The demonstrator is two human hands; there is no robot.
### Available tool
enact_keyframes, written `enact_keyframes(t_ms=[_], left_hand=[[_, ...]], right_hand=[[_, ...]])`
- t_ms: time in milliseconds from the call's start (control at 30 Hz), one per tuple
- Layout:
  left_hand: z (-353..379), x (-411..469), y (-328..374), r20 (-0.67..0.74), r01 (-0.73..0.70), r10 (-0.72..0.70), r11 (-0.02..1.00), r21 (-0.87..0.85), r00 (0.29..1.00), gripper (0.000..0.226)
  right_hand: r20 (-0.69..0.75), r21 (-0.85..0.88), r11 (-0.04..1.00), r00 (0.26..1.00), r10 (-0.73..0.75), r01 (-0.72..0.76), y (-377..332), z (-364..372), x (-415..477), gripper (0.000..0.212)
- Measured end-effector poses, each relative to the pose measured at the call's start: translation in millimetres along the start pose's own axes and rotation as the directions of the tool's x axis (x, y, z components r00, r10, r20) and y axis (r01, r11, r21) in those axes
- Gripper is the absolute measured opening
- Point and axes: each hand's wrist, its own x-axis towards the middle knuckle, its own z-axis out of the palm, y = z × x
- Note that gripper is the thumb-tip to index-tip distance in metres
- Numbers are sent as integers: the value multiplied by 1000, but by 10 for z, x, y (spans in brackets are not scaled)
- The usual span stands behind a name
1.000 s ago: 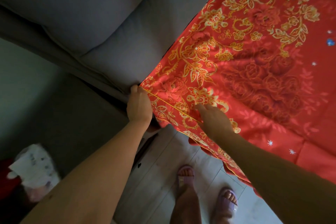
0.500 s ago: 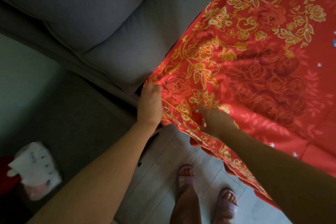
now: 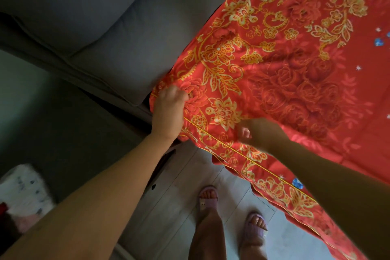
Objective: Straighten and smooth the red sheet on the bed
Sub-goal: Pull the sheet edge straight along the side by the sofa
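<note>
Left hand [image 3: 168, 110] shifted rightward, fisted on red sheet [image 3: 295, 82] corner.

Your red sheet [image 3: 295, 74] covers the right and far part of the scene, spread over the bed. It is bright red, printed with gold flowers and leafy scrolls, darker red roses toward the middle, and a few small white stars and blue hearts at the right. A thin gold line runs along its near border. The near-left corner is bunched and creased beside the grey headboard cushion [image 3: 109, 34], and the near edge hangs over the bed's side above the floor.
</note>
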Motion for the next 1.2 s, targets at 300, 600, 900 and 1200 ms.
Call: enact_keyframes(t_ms=[300, 600, 900, 1200], left_hand=[[133, -607, 549, 354, -215, 202, 977, -4, 913, 21], [218, -635, 841, 316, -164, 93, 964, 209, 944, 21], [280, -803, 1054, 257, -68, -19, 943, 327, 966, 20], [597, -1285, 2515, 495, -260, 276, 960, -102, 824, 25]], right_hand=[[17, -63, 978, 979, 201, -200, 546, 523, -1068, 15], [12, 8, 993, 993, 114, -114, 604, 854, -1213, 20], [-173, 189, 981, 985, -15, 48, 827, 958, -1496, 18], [-78, 172, 957, 965, 249, -233, 2163, 1129, -2854, 20]])
